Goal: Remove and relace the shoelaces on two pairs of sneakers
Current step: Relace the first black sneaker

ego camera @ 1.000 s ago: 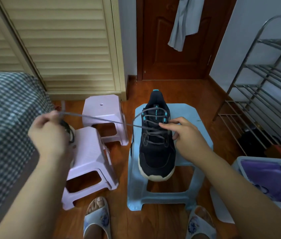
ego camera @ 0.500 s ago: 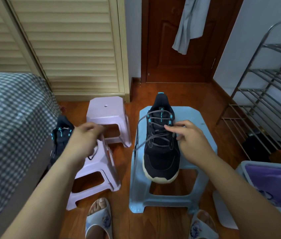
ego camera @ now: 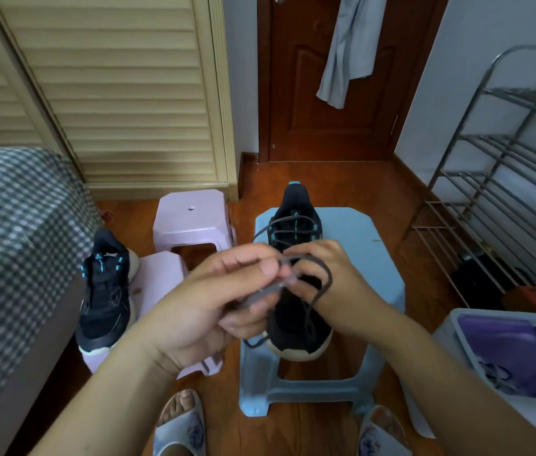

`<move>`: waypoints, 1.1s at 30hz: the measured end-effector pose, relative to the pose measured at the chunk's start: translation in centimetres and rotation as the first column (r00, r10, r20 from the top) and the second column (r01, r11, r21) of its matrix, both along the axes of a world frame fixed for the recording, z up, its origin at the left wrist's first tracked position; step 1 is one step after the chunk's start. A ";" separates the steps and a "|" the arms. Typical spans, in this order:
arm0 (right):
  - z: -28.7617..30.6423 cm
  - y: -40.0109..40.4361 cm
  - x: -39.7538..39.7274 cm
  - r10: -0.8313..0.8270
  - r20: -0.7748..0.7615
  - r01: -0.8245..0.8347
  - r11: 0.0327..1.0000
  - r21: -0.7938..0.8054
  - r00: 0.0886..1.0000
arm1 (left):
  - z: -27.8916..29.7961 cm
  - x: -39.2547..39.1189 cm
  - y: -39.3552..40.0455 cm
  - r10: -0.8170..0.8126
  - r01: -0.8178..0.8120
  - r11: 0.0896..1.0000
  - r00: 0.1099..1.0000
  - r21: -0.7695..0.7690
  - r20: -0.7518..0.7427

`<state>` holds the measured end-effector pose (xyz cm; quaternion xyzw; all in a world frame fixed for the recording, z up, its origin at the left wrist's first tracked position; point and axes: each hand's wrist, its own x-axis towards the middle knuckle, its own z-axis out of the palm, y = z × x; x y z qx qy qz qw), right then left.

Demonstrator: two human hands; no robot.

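From the head camera, a person is sitting and looking down at a dark sneaker (ego camera: 296, 311) that is resting on a pale blue stool (ego camera: 358, 258), toe toward the viewer. Both hands are meeting just above the middle of the shoe.

The left hand (ego camera: 214, 301) is coming in from the lower left, its fingers curling and its thumb pressing a grey lace (ego camera: 269, 291) against them, so it is pinching the lace near its end. The right hand (ego camera: 329, 274) is reaching in from the lower right, its fingers bending onto the same lace right beside the left thumb; it seems to be pinching it too, though motion blur is hiding the exact grip. A loop of the lace is hanging over the right hand and trailing down past the toe of the shoe. Further up the shoe, the lace is crossing through the top eyelets, which are showing teal accents.

A second dark sneaker (ego camera: 105, 291) is sitting on a pink stool (ego camera: 161, 274) to the left, just beside a bed with a checked cover (ego camera: 13, 241). Another pink stool (ego camera: 191, 215) is standing behind it. A metal rack (ego camera: 506, 192) is standing at the right, a brown door (ego camera: 319, 93) is at the back with a grey garment (ego camera: 348, 47) hanging on it, and a louvred wardrobe door (ego camera: 121, 93) is filling the upper left. Two slippered feet are showing at the bottom edge on a wooden floor (ego camera: 325, 179).
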<state>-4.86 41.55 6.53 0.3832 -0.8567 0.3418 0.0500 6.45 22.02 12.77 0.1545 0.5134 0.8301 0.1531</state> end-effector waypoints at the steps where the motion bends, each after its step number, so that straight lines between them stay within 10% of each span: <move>1: 0.1 0.3 -0.2 -0.008 0.005 0.008 1.000 0.013 1.000 | 0.0 -0.1 -0.6 0.025 -0.024 0.997 1.000 0.075 -0.004; 9: 1.0 1.6 0.5 -0.109 -0.061 0.111 0.994 0.020 0.992 | -0.1 -1.2 -3.9 0.432 -0.469 0.790 0.883 0.394 0.184; 14: 2.5 2.7 0.0 -0.241 0.470 0.458 0.779 -0.428 0.849 | -0.9 -1.9 -3.8 0.531 -0.580 0.801 0.803 0.150 0.269; 18: 1.4 5.2 -2.4 -0.562 0.188 0.588 0.795 -0.148 0.806 | -1.3 -1.4 -2.8 0.356 -0.233 0.882 0.898 -0.409 0.257; 23: -0.7 5.7 -4.1 -0.509 -0.019 0.473 0.785 0.400 0.860 | -2.1 -1.1 1.1 0.144 0.066 0.724 0.959 -0.687 0.243; 27: 1.7 3.5 -1.5 -0.463 -0.089 0.450 0.883 -0.134 0.882 | -2.4 -1.4 3.6 0.254 -0.031 0.668 0.949 -0.743 0.189; 29: 3.9 2.4 0.9 -0.330 0.201 0.387 0.797 -0.464 0.922 | -2.5 -1.9 4.3 0.377 -0.175 0.744 0.907 -0.645 0.189; 33: 4.3 2.1 3.2 -0.126 0.506 0.335 0.876 -0.347 0.853 | -2.7 -2.8 4.8 0.508 -0.389 0.851 0.782 -0.354 0.361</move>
